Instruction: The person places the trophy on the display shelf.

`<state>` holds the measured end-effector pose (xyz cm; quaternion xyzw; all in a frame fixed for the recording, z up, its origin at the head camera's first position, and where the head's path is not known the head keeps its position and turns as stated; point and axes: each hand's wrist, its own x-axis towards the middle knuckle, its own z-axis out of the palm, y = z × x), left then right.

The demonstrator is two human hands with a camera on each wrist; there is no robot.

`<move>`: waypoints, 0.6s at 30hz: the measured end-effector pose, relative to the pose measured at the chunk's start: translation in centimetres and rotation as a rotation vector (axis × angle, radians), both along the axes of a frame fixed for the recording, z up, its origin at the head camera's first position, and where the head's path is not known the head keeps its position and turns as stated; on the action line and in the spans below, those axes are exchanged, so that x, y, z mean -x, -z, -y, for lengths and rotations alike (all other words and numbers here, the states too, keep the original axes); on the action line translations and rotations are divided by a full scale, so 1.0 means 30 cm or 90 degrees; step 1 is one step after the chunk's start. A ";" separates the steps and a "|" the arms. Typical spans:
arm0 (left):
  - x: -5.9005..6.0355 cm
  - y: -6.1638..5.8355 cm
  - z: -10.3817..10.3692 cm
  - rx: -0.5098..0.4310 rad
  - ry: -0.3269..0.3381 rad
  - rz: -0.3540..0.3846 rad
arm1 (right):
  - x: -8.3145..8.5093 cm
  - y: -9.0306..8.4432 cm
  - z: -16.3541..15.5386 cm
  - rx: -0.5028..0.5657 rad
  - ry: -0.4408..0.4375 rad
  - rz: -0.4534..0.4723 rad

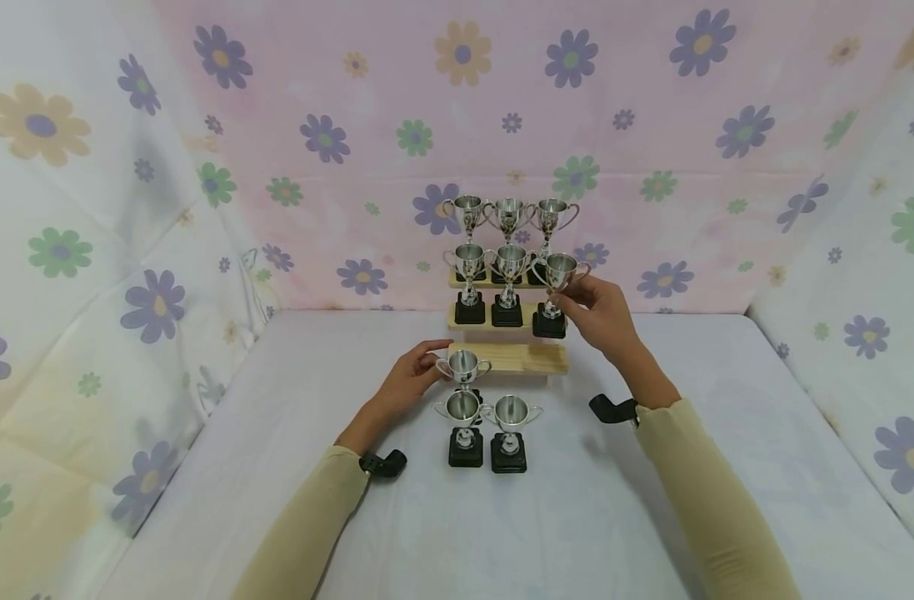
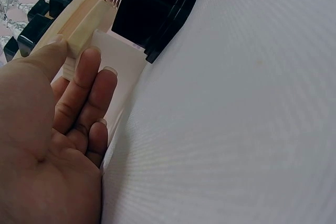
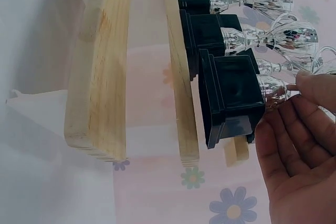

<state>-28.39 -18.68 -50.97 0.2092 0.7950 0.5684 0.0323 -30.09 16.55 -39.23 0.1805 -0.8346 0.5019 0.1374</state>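
From the head, the right hand (image 1: pixel 601 315) pinches a silver trophy (image 1: pixel 558 272) at the middle shelf's (image 1: pixel 527 315) right end. At the left wrist, the left hand (image 2: pixel 58 129) grips the bottom shelf (image 2: pixel 90 23) — thumb against its edge. At the right wrist, the trophy's black base (image 3: pixel 237 90) sits just beside the middle shelf — contact unclear.

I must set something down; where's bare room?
Bare: the bottom shelf behind the table trophies, and the table between right sleeve and flowered cloth. Crowded: top shelf and middle shelf, right hand gripping a trophy nearby.
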 end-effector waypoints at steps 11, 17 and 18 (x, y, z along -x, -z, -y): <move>0.000 0.000 0.000 0.005 -0.004 0.005 | 0.028 -0.001 0.008 -0.002 0.016 0.031; -0.004 -0.004 -0.001 0.006 -0.007 0.012 | 0.033 -0.002 0.010 0.000 0.011 0.032; -0.005 -0.003 -0.002 0.008 -0.006 0.012 | 0.034 -0.001 0.010 -0.001 0.012 0.034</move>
